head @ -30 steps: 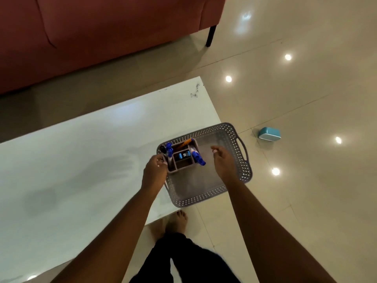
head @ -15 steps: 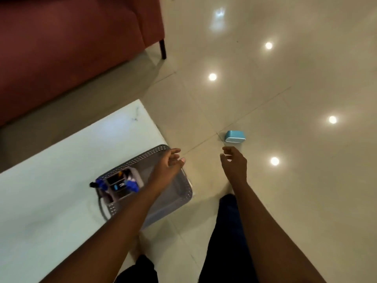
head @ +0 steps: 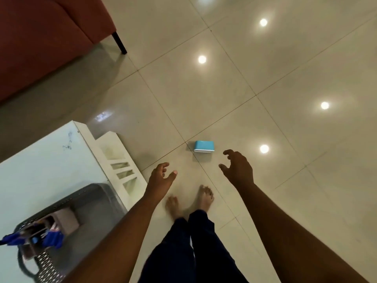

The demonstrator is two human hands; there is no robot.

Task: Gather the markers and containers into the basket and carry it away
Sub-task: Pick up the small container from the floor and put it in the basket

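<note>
Above floor (head: 265,82): hands, empty, outstretched.

basket (head: 95,198): grey, perforated dot pattern | markers (head: 52,240): blue | container (head: 204,146) beyond the fingertips: light blue, white base | table (head: 40,160): white | sofa (head: 47,37): red | floor (head: 265,78): beige tiles

Dim warm light, round ceiling-lamp glare spots on the glossy floor (head: 265,78), motion-blurred basket (head: 67,203), wide-angle edge stretching

Bare forearms, dark navy trousers (head: 195,252), bare feet (head: 206,198).
</note>
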